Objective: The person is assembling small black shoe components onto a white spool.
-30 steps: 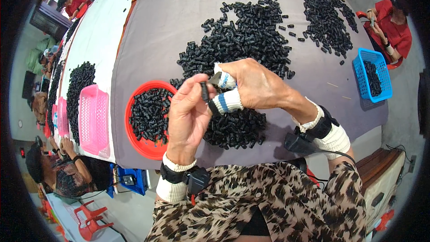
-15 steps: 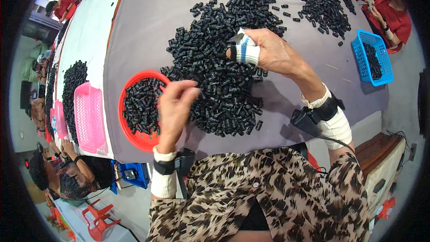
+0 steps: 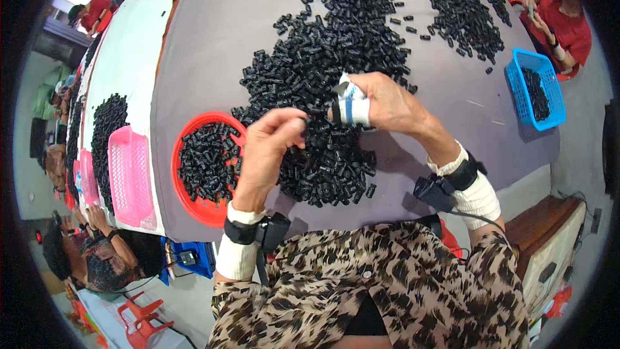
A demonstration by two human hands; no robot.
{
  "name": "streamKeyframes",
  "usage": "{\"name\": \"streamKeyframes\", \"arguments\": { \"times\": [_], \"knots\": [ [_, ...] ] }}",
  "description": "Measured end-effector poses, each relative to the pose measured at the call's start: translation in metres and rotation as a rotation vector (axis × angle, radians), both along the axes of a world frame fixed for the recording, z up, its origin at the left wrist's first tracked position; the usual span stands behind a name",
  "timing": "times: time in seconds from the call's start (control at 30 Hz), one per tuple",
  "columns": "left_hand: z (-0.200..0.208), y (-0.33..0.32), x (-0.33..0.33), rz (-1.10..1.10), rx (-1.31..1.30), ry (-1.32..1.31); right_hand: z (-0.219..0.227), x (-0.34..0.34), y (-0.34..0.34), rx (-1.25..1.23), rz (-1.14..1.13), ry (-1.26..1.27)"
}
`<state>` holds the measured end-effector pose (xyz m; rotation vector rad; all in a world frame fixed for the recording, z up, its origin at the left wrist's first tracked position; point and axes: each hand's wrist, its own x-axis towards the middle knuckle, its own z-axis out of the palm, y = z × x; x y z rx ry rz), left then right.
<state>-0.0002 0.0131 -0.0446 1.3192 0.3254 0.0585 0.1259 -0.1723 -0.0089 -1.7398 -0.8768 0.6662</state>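
My left hand (image 3: 265,148) is closed in a pinch over the near part of a heap of small black cylindrical parts (image 3: 310,58). A small black part (image 3: 306,119) appears to sit between its thumb and forefinger tips. To the right, my right hand (image 3: 387,105) is closed, with white-and-blue knitted wrapping (image 3: 354,105) on its fingers. A small grey metal blade-like piece (image 3: 341,86) sticks out at its fingertips; how it is held is hidden. The two hands are a short gap apart. Left of my left hand stands a round red basin (image 3: 194,203) holding more black parts.
A blue basket (image 3: 555,90) with black parts stands at the table's right edge, near a seated person in red (image 3: 562,22). Another black heap (image 3: 462,13) lies far right. Pink baskets (image 3: 129,178) line the left side. Other people sit along the left.
My left hand has moved right, from beside the red basin toward my right hand, and its fingers have closed into a pinch. My right hand has come slightly nearer to me.
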Motion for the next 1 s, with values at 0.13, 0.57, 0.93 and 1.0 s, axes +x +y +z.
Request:
{"name": "streamKeyframes", "arguments": {
  "times": [0.13,0.57,0.93,1.0],
  "knots": [
    [0.031,0.008,0.003,0.014,-0.482,-0.291,0.025,-0.013,0.021,0.084,0.082,-0.111],
    [0.055,0.01,-0.009,-0.031,-0.627,-0.451,0.066,-0.025,0.059,0.029,0.2,-0.188],
    [0.057,0.015,-0.008,0.043,-0.557,-0.433,0.06,-0.025,0.059,0.093,0.12,-0.168],
    [0.061,0.013,-0.01,0.043,-0.572,-0.428,0.065,-0.028,0.056,0.178,0.075,-0.115]
  ]
}}
